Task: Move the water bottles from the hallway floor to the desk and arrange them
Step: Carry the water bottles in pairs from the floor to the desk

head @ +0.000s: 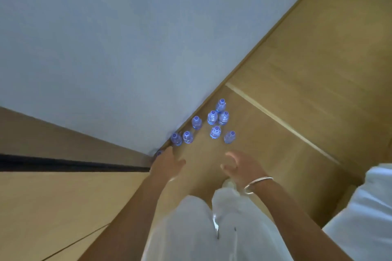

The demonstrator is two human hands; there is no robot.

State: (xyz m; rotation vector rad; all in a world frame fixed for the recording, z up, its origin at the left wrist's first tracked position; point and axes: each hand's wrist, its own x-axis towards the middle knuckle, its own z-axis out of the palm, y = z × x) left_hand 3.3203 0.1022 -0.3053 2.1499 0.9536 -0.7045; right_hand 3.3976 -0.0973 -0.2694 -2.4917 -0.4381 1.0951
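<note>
Nearest are white trousers (203, 229) at 6 o'clock. Above them both bare arms reach forward: the left hand (167, 163) and the right hand (241, 167), with a bangle (257, 184) on its wrist, have loose, spread fingers and hold nothing. Farther, at 12 o'clock, the bottles (212, 117) stand upright on the floor (297, 95) beside the wall (106, 48).

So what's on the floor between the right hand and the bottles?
Nothing. In the head view, only bare wooden floor lies between the right hand and the nearest bottles.
</note>
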